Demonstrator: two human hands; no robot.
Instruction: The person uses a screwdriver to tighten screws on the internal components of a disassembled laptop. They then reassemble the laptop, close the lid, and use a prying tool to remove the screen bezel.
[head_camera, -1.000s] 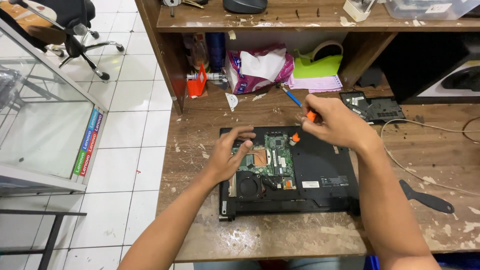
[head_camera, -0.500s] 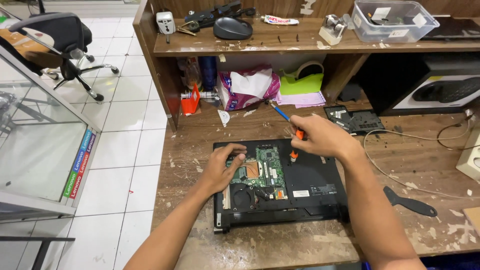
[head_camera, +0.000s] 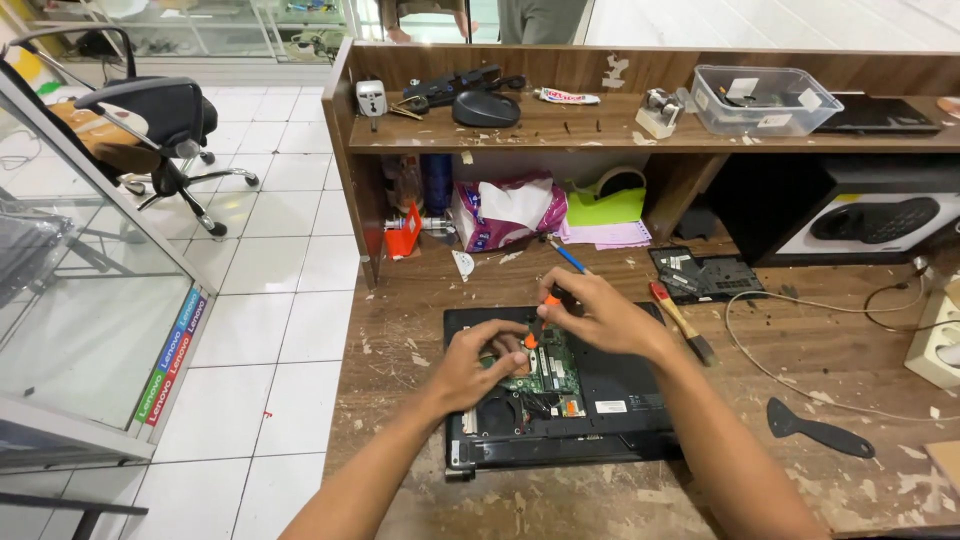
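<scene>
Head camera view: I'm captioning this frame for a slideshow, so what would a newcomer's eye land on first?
First, the opened black laptop at the middle of the worn wooden bench, its green circuit board exposed. Both hands meet over it: the right hand grips an orange-handled screwdriver tip-down on the board, while the left hand rests on the board beside it. Far left, a glass display case stands on the white tiles.

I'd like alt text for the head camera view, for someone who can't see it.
Two bare hands work over an opened black laptop on a worn wooden workbench: the right hand holds an orange-handled screwdriver to the green circuit board, while the left hand rests beside it. A brush lies nearby.
</scene>
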